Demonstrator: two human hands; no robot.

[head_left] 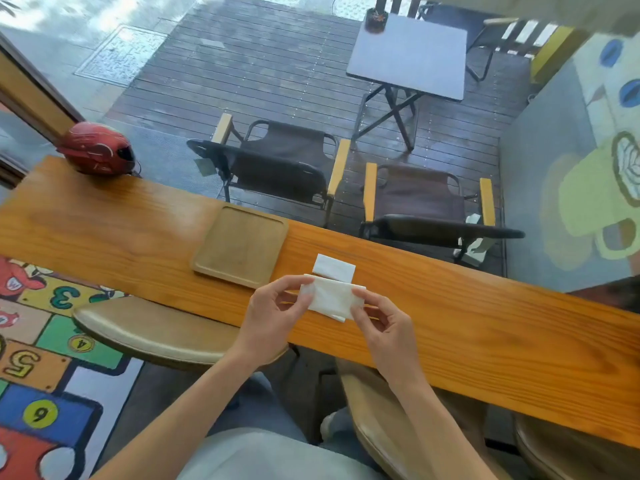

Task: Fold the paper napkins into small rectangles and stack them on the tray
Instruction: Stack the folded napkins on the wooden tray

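Note:
I hold a white paper napkin (330, 297), partly folded, just above the wooden counter (485, 317). My left hand (273, 306) pinches its left end and my right hand (379, 317) pinches its right end. Right behind it a second white napkin (334, 267) lies flat on the counter, folded into a small rectangle. The wooden tray (207, 261) sits to the left of both napkins, with nothing on it.
A red helmet (98, 148) rests at the counter's far left end. Wooden stools (156, 330) stand under the counter's near edge. Beyond the glass are two folding chairs (277, 168) and a small table (412, 53).

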